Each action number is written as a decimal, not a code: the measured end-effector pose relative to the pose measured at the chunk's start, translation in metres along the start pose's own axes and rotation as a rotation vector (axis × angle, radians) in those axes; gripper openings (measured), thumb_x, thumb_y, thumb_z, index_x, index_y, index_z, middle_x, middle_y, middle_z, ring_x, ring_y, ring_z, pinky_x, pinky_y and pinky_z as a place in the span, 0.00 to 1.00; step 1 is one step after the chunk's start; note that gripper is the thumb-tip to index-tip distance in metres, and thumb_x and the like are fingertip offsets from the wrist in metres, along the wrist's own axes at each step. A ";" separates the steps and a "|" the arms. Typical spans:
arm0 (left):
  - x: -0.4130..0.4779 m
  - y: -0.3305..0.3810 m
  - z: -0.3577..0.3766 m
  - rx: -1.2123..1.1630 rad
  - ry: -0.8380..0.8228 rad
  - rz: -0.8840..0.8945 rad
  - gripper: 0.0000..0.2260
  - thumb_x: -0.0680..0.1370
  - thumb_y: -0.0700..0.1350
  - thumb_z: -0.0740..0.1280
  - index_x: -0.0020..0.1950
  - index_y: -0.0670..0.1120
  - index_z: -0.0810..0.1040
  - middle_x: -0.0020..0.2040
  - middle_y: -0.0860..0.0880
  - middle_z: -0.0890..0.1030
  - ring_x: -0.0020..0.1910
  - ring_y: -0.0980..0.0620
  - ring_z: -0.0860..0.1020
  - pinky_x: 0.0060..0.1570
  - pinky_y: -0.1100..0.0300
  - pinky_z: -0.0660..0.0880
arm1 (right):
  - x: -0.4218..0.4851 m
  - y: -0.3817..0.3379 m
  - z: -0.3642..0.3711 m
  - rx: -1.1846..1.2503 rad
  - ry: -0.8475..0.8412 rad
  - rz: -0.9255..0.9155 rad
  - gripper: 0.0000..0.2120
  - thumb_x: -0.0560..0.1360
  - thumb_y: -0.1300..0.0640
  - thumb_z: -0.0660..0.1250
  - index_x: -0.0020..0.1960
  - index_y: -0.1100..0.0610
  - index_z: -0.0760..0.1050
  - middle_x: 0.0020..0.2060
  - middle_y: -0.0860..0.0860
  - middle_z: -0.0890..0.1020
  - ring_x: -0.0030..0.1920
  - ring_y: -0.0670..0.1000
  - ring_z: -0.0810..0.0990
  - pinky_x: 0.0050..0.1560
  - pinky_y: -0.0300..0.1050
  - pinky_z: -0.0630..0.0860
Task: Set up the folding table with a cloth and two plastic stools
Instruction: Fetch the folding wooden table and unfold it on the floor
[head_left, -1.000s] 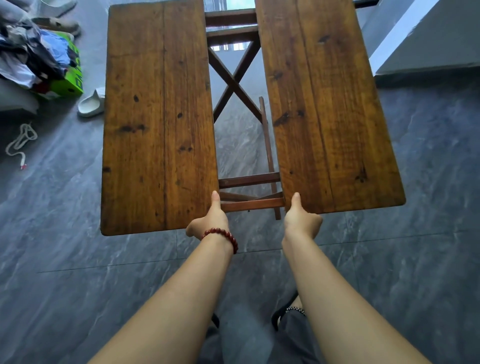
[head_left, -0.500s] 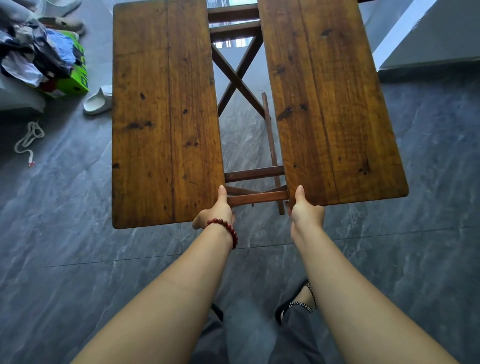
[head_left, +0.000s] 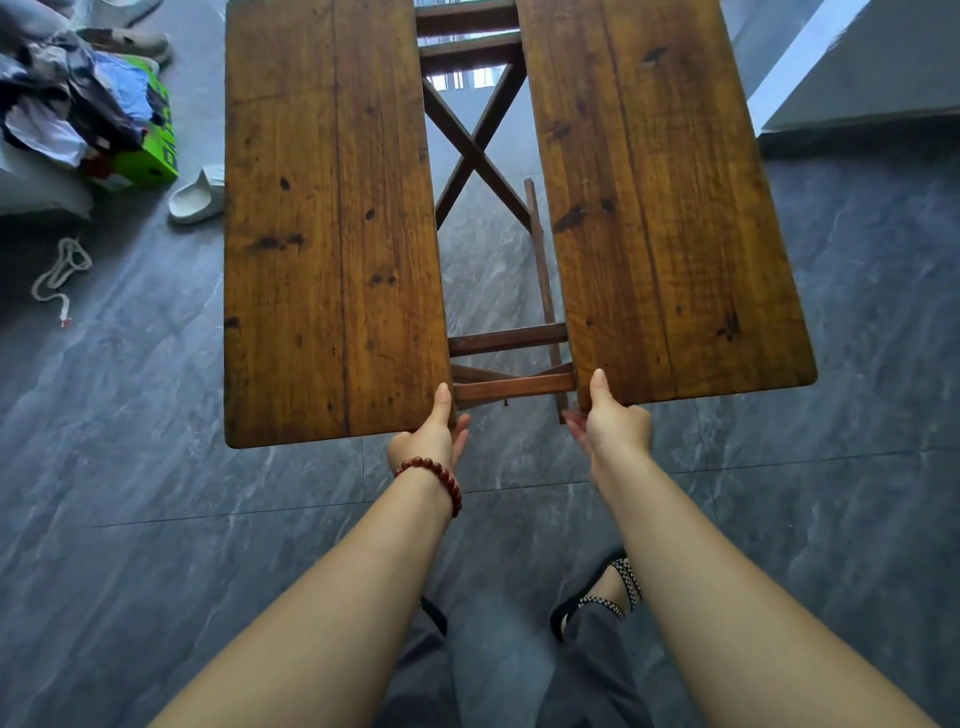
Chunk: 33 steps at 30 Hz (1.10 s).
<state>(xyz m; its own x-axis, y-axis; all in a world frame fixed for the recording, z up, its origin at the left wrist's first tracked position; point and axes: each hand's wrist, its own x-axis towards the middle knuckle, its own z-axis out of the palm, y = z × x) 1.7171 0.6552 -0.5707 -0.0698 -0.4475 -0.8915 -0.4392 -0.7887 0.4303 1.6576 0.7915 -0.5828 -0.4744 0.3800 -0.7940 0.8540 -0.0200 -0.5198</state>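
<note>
Left hand (head_left: 431, 439) gripping folding table (head_left: 332, 234) at near inner leaf corner, right hand (head_left: 615, 428) likewise

Crossed legs (head_left: 472, 150) between 2 leaves of the folding table (head_left: 332, 234); slipper (head_left: 195, 200) and box (head_left: 153, 161) left of it.

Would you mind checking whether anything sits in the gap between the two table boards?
Nothing loose: only crossbars of the table itself below, and the left hand and right hand gripping its near inner corners.
</note>
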 end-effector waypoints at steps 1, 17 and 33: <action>0.001 0.000 0.000 0.002 -0.002 -0.001 0.19 0.71 0.47 0.74 0.54 0.38 0.74 0.52 0.42 0.80 0.43 0.50 0.82 0.47 0.57 0.80 | 0.000 0.000 -0.001 -0.028 -0.004 -0.003 0.24 0.76 0.43 0.64 0.62 0.61 0.71 0.54 0.52 0.79 0.47 0.52 0.83 0.54 0.50 0.80; 0.008 0.004 0.009 0.000 -0.050 0.015 0.22 0.71 0.49 0.73 0.57 0.36 0.74 0.50 0.42 0.81 0.42 0.52 0.82 0.38 0.62 0.79 | 0.014 -0.010 -0.002 -0.110 -0.076 -0.070 0.24 0.77 0.44 0.63 0.62 0.63 0.72 0.48 0.53 0.80 0.41 0.48 0.81 0.56 0.49 0.79; 0.020 0.025 0.035 0.002 0.031 0.159 0.18 0.69 0.51 0.74 0.48 0.39 0.74 0.47 0.43 0.81 0.41 0.52 0.83 0.37 0.61 0.79 | 0.019 -0.025 0.034 -0.028 -0.138 -0.095 0.22 0.77 0.46 0.64 0.60 0.64 0.73 0.49 0.55 0.82 0.39 0.47 0.81 0.51 0.44 0.80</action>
<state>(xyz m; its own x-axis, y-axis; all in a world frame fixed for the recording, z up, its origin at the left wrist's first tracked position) 1.6734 0.6415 -0.5830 -0.1112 -0.5796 -0.8073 -0.4266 -0.7058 0.5655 1.6202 0.7683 -0.5955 -0.5768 0.2484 -0.7782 0.8084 0.0366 -0.5875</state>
